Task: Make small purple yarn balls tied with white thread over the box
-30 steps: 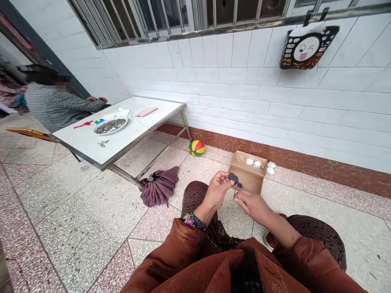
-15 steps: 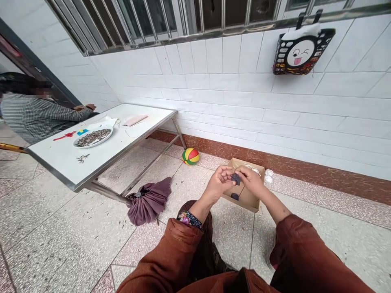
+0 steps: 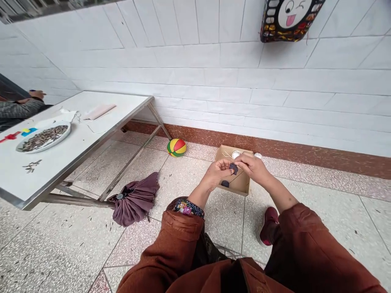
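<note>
My left hand [image 3: 218, 175] is closed on a small dark knitted piece [image 3: 233, 168], held over the cardboard box [image 3: 242, 188]. My right hand [image 3: 253, 165] meets it from the other side with fingertips pinched together; what they grip is too small to make out. Inside the box lies a dark ball of yarn [image 3: 225, 184], and a thin dark strand crosses the box floor. At the box's far side sits a white ball [image 3: 235, 154] with pale strands, partly hidden behind my right hand.
Left stands a white table [image 3: 91, 136] bearing a plate of seeds [image 3: 45, 138] and a pink folded thing [image 3: 99, 112]. A folded purple umbrella [image 3: 137, 199] and a striped ball [image 3: 176, 147] are on the floor. A basket [image 3: 291, 20] hangs on the wall. Another person's arm [image 3: 23, 108] shows far left.
The view has tilted down and turned right, so the window is mostly gone. My hands still hold the dark knitted piece above the box; my right fingers have shifted to its upper edge.
</note>
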Demonstrator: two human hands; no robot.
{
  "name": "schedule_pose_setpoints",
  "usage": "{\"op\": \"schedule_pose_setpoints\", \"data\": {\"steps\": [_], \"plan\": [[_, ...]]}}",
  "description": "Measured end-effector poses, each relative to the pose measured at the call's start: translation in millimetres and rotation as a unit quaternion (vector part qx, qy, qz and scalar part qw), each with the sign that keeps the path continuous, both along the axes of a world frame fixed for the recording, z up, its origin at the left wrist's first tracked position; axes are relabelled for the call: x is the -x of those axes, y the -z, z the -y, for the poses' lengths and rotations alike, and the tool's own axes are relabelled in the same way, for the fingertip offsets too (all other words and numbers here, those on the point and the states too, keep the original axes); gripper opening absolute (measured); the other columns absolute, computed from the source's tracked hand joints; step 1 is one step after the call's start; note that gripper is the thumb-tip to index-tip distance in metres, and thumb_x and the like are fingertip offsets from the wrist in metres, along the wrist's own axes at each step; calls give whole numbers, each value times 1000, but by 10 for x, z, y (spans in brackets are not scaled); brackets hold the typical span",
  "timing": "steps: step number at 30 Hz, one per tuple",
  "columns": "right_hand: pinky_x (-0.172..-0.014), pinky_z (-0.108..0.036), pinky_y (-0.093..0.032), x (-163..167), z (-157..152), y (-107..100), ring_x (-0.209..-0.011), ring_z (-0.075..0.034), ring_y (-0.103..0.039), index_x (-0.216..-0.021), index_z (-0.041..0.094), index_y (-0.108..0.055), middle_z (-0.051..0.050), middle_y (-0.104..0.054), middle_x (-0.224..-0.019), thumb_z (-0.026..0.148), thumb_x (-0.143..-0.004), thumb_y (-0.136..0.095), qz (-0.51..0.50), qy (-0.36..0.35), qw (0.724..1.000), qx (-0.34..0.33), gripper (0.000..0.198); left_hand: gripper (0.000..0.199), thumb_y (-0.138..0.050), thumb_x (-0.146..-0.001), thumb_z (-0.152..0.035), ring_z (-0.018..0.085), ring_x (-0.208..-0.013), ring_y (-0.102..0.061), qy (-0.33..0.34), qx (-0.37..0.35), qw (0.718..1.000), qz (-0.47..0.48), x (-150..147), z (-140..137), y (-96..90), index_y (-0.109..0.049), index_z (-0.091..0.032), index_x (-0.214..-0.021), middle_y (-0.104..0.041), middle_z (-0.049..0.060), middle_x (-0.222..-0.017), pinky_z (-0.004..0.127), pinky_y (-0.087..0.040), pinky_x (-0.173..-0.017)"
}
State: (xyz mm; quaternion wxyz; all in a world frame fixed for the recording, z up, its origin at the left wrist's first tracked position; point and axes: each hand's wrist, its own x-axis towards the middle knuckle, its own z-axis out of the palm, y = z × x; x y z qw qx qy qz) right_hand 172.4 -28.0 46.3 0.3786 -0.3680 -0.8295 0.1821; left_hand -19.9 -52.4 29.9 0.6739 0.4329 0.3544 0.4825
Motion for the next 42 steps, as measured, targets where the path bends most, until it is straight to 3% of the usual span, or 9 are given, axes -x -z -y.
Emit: {"op": "schedule_pose_setpoints", "data": {"steps": [5, 10, 14, 19, 24, 30, 35, 38, 42], "plan": [[-70, -32, -48, 58, -22, 230, -75, -20, -63, -84, 23, -62, -4, -67, -80, 29, -100, -51, -43, 52, 996, 50, 20, 45, -91, -62, -22, 10, -73, -62, 47, 52, 995, 77, -31, 50, -42, -65, -17, -99, -69, 0, -85, 26, -47, -72], [-69, -31, -47, 161, 223, 299, -76, -20, -63, -87, 22, -60, -4, -66, -82, 27, -100, -47, 7, 45, 997, 64, 19, 51, -91, -61, -24, 9, -77, -63, -58, 42, 989, 131, -70, -3, -36, -62, -18, -102, -68, -1, -90, 24, -47, -74], [-72, -32, -49, 171, 467, 150, -77, -19, -63, -92, 23, -62, -4, -66, -85, 29, -103, -47, 38, -32, 997, 53, 20, 51, -90, -61, -24, 10, -76, -63, -110, 17, 992, 62, -55, -35, 0, -59, -18, -100, -68, -2, -85, 26, -47, -76], [-73, -34, -50, 1, 421, -103, -77, -20, -63, -90, 23, -67, -4, -67, -82, 31, -101, -54, -50, -13, 998, 28, 19, 53, -89, -61, -19, 9, -73, -62, -31, -33, 998, -30, -54, 26, 11, -57, -19, -103, -67, -3, -82, 26, -47, -77], [-74, -34, -50, -136, 190, 45, -77, -21, -62, -85, 23, -66, -4, -66, -80, 32, -98, -57, -84, 68, 993, 53, 19, 56, -89, -65, -21, 12, -80, -65, 80, -34, 996, -6, -91, 94, -2, -57, -22, -112, -68, -1, -86, 28, -49, -80], [-68, -30, -49, 3, 311, 422, -75, -20, -64, -85, 22, -64, -3, -66, -78, 34, -103, -48, -9, 35, 995, 91, 27, 51, -89, -67, -24, 11, -80, -63, -14, -23, 998, 62, -122, 39, -12, -59, -21, -108, -69, -1, -89, 27, -47, -80], [-70, -30, -51, 17, 523, 331, -76, -18, -65, -95, 23, -68, -4, -66, -84, 35, -106, -46, 36, -34, 998, 30, 27, 51, -87, -65, -23, 10, -75, -62, -77, -24, 997, -17, -122, -35, 53, -56, -20, -105, -68, -3, -83, 27, -46, -79], [-72, -32, -53, -51, 479, 176, -79, -20, -65, -98, 24, -70, -5, -67, -86, 33, -105, -49, -18, -16, 1000, 4, 24, 55, -87, -63, -19, 9, -72, -59, -51, -35, 995, -77, -123, -19, 83, -54, -19, -108, -65, -4, -83, 26, -44, -77], [-74, -34, -53, -141, 286, 125, -80, -21, -65, -92, 24, -70, -5, -68, -85, 31, -101, -55, -74, 43, 996, 5, 19, 59, -86, -65, -19, 10, -74, -60, 61, -47, 995, -70, -126, 51, 71, -52, -20, -114, -65, -3, -83, 27, -44, -75]]}}
